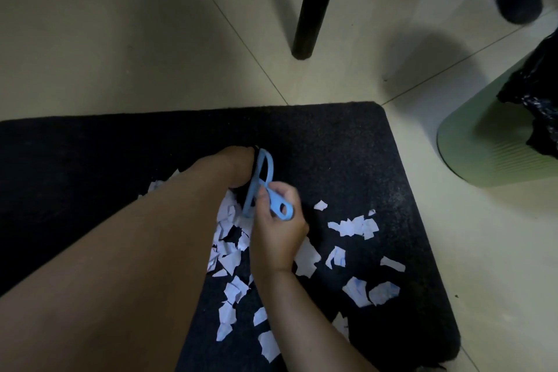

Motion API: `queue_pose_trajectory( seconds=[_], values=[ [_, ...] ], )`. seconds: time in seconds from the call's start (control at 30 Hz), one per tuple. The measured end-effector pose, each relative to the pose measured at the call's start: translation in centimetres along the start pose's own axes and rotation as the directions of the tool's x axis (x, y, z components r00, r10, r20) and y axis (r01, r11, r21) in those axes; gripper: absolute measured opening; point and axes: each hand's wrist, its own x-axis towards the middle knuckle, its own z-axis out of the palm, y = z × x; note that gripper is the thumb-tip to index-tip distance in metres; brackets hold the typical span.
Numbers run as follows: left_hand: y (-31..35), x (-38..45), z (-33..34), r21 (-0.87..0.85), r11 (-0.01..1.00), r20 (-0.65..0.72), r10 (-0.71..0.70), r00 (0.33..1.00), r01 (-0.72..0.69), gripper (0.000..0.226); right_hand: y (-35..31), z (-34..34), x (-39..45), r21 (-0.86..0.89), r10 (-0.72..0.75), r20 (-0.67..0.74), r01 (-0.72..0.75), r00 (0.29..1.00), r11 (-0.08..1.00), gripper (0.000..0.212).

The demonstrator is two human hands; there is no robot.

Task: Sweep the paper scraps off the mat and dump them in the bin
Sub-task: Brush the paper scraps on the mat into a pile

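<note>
Dark mat (332, 145) on pale tiled floor (120, 54), green bin (483, 145) beside its right corner.
White paper scraps (353, 226) lie scattered on the mat; right hand (277, 232) grips a blue brush handle (279, 205); left hand (235, 166) holds something dark, unclear.

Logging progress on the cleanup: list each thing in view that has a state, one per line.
paper scraps: scattered on the mat, none in the bin yet
mat: flat on the floor
blue brush: handle gripped by the right hand
left hand: on the mat beside the brush, fingers hidden
green bin: upright beside the mat, lined with a black bag
</note>
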Motion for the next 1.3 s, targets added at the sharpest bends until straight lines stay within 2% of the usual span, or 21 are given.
queue_pose_trajectory(
  seconds=[0.07, 0.17, 0.23, 0.37, 0.47, 0.63, 0.8, 0.9, 0.93, 1.03, 1.1, 1.23, 1.3],
  values=[
    [-0.2, 0.0, 0.3, -0.018, 0.999, 0.000, 0.032, 1.000, -0.032, 0.050, -0.4, -0.6, -0.1, 0.027, -0.010, -0.042, 0.012, 0.999, 1.000, 0.010],
    [-0.3, -0.3, 0.4, -0.059, 0.998, 0.005, 0.022, 1.000, -0.022, 0.068, -1.6, -2.6, 1.1, 0.001, -0.074, -0.104, 0.075, 0.992, 0.997, 0.010],
    [0.1, -0.6, 0.7, -0.042, 0.999, 0.005, 0.027, 1.000, -0.026, 0.070, -2.2, -4.2, 2.4, -0.012, -0.079, -0.155, 0.078, 0.985, 0.997, 0.014],
    [2.0, -1.6, 2.1, 0.104, 0.992, -0.020, 0.074, 0.997, -0.071, 0.063, -2.8, -7.7, 5.3, -0.116, -0.054, -0.333, 0.015, 0.941, 0.993, 0.008],
    [3.4, -1.8, 2.8, 0.257, 0.961, -0.005, 0.112, 0.994, -0.107, 0.064, -2.7, -9.9, 6.5, -0.192, -0.082, -0.401, 0.004, 0.912, 0.981, 0.004],
    [5.2, -1.7, 2.9, 0.336, 0.937, 0.099, 0.069, 0.993, -0.099, 0.071, -1.2, -11.2, 7.9, -0.203, -0.103, -0.351, 0.032, 0.931, 0.979, 0.008],
    [6.2, -1.2, 2.2, 0.361, 0.931, 0.196, -0.024, 0.980, -0.049, 0.070, 0.8, -11.8, 7.4, -0.238, -0.025, -0.345, -0.062, 0.938, 0.969, 0.018],
    [6.1, -0.9, 2.3, 0.380, 0.924, 0.210, -0.048, 0.977, -0.036, 0.070, 1.2, -11.8, 7.1, -0.324, -0.001, -0.298, -0.100, 0.954, 0.941, 0.007],
    [6.0, -0.8, 2.4, 0.382, 0.923, 0.206, -0.047, 0.977, -0.036, 0.069, 1.2, -11.8, 7.1, -0.319, -0.010, -0.271, -0.080, 0.962, 0.944, 0.005],
    [5.9, -1.0, 2.5, 0.377, 0.926, 0.192, -0.043, 0.980, -0.033, 0.068, 0.8, -11.7, 7.1, -0.275, -0.100, -0.192, 0.045, 0.976, 0.960, 0.024],
    [5.9, -1.2, 2.6, 0.366, 0.930, 0.187, -0.041, 0.982, -0.031, 0.068, 0.8, -11.6, 6.8, -0.267, -0.123, -0.175, 0.073, 0.977, 0.961, 0.030],
    [6.1, -1.2, 2.4, 0.363, 0.931, 0.195, -0.043, 0.980, -0.032, 0.072, 1.4, -10.5, 4.8, -0.177, 0.039, -0.185, -0.073, 0.982, 0.982, 0.028],
    [6.1, -0.9, 2.4, 0.368, 0.930, 0.198, -0.049, 0.979, -0.028, 0.071, 1.3, -9.4, 3.0, -0.093, 0.135, -0.128, -0.147, 0.983, 0.985, 0.023]
  ],
)
